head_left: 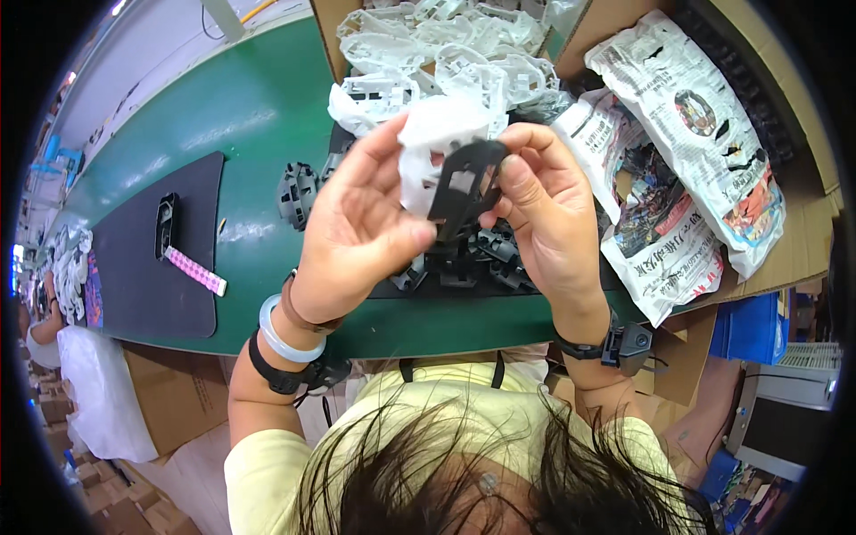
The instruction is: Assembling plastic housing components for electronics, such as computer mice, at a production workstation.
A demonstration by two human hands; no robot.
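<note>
Over the near part of the table I hold two plastic parts up together. My left hand (352, 227) is closed around a white plastic shell (443, 120) with cut-out slots. Pinched between the thumb and fingers of my right hand (555, 209) is a black plastic frame (456, 178) with a rectangular window. The black frame overlaps the front of the white shell; whether the two are joined, I cannot tell. Below and behind them lie several black plastic parts (499, 254), and one more group (300, 192) sits left of my left hand.
An open box of white shells (392, 53) stands at the back. To the right, newspaper-wrapped bundles (695, 125) rest in a cardboard box (807, 178). On the green table (259, 80), a black mat (125, 241) carries a black casing (166, 223) with a pink patterned strip (198, 271).
</note>
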